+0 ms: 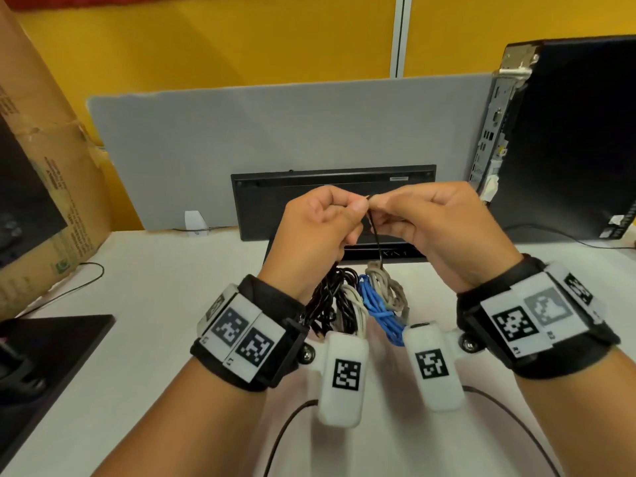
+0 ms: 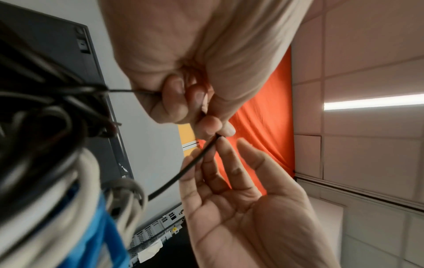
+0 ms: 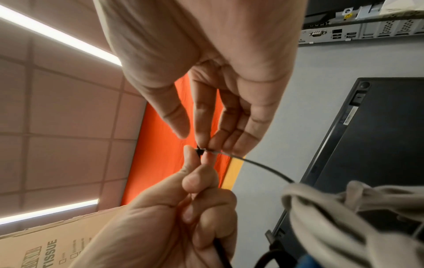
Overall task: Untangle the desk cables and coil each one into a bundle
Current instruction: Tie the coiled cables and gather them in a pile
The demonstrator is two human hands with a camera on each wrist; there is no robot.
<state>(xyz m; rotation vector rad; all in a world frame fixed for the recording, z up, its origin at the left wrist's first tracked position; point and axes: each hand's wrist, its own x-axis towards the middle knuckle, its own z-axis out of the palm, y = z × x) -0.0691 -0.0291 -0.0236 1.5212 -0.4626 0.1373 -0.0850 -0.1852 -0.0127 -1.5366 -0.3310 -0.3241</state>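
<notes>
Left hand [image 1: 315, 225]: pinches thin black cable [image 1: 377, 242], frame centre.
Right hand [image 1: 437, 225]: pinches same cable.
Box [image 3: 45, 248], lower left: reads "TISSUE".

Your white desk [image 1: 179, 304] and its load.
On it you have a cardboard box [image 1: 51, 187], an upended keyboard [image 1: 330, 197], a computer tower [image 1: 568, 139] and a thin black cable [image 1: 72, 287].
</notes>
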